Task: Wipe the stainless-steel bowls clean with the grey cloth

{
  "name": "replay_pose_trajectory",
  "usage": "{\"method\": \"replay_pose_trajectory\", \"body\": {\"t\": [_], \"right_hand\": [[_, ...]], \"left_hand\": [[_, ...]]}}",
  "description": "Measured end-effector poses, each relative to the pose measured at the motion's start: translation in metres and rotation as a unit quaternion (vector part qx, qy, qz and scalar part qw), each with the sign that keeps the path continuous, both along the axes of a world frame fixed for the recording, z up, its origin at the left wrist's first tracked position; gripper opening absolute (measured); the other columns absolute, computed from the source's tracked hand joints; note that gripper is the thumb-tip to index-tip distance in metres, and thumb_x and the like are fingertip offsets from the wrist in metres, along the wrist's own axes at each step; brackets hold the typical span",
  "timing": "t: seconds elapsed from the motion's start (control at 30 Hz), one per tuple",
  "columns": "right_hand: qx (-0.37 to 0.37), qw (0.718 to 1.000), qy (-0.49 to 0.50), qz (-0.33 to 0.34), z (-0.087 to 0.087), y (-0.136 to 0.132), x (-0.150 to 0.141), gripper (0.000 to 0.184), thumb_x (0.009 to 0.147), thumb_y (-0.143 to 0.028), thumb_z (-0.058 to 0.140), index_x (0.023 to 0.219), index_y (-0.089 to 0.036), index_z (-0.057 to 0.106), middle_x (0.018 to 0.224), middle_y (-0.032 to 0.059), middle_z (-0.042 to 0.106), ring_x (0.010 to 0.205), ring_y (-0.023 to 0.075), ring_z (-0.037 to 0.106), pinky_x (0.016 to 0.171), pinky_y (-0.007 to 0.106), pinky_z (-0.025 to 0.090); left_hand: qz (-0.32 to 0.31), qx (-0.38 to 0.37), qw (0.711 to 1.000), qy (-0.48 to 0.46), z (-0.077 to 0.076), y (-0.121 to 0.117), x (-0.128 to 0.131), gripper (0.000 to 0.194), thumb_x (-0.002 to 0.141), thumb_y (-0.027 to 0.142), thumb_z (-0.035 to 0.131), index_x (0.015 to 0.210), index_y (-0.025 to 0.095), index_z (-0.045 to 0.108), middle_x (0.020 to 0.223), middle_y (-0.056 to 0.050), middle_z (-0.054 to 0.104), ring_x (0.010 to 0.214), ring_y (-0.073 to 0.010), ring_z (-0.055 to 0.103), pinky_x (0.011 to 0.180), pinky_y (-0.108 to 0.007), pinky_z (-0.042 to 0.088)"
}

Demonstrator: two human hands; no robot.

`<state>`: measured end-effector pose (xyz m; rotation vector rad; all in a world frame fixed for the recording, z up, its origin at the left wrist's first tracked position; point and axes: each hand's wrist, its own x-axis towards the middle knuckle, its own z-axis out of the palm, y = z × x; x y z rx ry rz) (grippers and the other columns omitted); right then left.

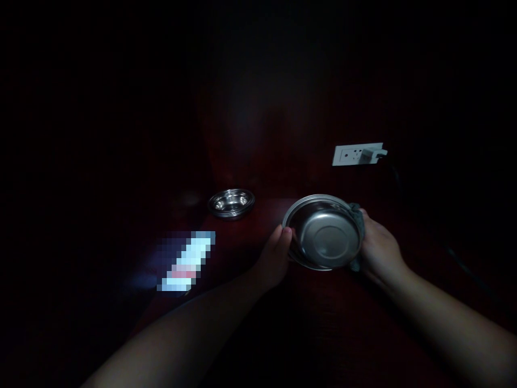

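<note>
A shiny metal bowl (329, 234) is held up and tilted, its round base facing me. My left hand (277, 256) grips the bowl's left rim, fingers closed on the edge. At the opposite side, my right hand (379, 245) presses a dark greenish cloth (356, 215) against the bowl; part of the cloth is hidden behind the bowl and fingers. Farther back to the left, several nested metal bowls (231, 203) stand upright on the dark red tabletop (258, 226).
Left of my left forearm lies a lit, pixelated rectangle (189, 262), perhaps a phone screen. On the back wall is a white socket plate (347, 155) with a plug (372, 155) in it and a cable hanging down at the right. Most of the surroundings are too dark to make out.
</note>
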<state>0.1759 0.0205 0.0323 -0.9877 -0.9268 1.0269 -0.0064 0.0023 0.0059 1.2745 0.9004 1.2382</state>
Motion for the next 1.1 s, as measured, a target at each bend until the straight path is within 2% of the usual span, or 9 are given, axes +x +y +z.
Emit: {"method": "replay_pose_trajectory", "body": {"t": [0.23,0.6,0.9,1.1], "right_hand": [[0.006,0.999,-0.032,-0.001,-0.001,0.001,0.002,0.039,0.072,-0.057,0.066,0.074,-0.018,0.067,0.06,0.0,0.067,0.051,0.0116,0.06,0.047,0.021,0.047],[0.002,0.999,-0.039,0.015,-0.005,0.003,0.006,0.04,0.073,-0.056,0.065,0.08,-0.017,0.069,0.063,0.0011,0.069,0.058,0.0136,0.063,0.053,0.022,0.049],[0.002,0.999,-0.033,0.008,-0.003,0.003,0.006,0.036,0.07,-0.053,0.069,0.083,-0.019,0.069,0.067,0.0009,0.07,0.062,0.0146,0.065,0.053,0.022,0.05],[-0.02,0.997,-0.041,-0.063,-0.014,0.009,0.012,0.022,0.074,-0.038,0.066,0.085,-0.02,0.07,0.084,0.0013,0.073,0.08,0.0184,0.066,0.064,0.025,0.05]], "left_hand": [[0.014,-0.001,1.0,0.008,0.001,0.002,-0.001,0.041,0.088,0.056,0.037,0.098,0.019,0.052,0.085,-0.003,0.057,0.078,-0.0154,0.053,0.075,-0.031,0.045],[0.047,0.015,0.998,0.028,0.008,0.003,0.001,0.036,0.091,0.05,0.035,0.088,0.018,0.051,0.08,-0.001,0.054,0.074,-0.013,0.049,0.067,-0.025,0.04],[0.035,0.002,0.999,0.014,-0.001,0.004,0.0,0.036,0.09,0.053,0.037,0.088,0.019,0.05,0.083,-0.002,0.056,0.077,-0.0143,0.053,0.072,-0.027,0.044],[0.05,-0.005,0.998,0.03,0.001,0.005,0.0,0.037,0.09,0.051,0.035,0.09,0.019,0.053,0.085,-0.003,0.059,0.078,-0.0153,0.053,0.074,-0.029,0.044]]}}
